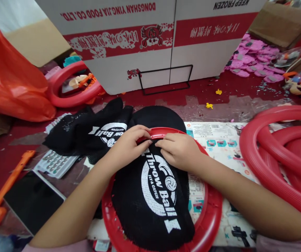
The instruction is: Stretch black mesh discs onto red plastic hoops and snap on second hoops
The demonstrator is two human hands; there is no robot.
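Black mesh cloth with white "Throw Ball" lettering lies across the opening of a glossy red plastic ring, gap along its right side. Both hands at the far rim: left hand and right hand, fingers bent, tips close together at the cloth's edge; cannot tell whether they pinch it. Beneath the ring, a white printed cardboard sheet. Far left of the ring, 1 crumpled black printed cloth. Right, overlapping red ribbed rings. Beyond, a white-and-red lettered carton.
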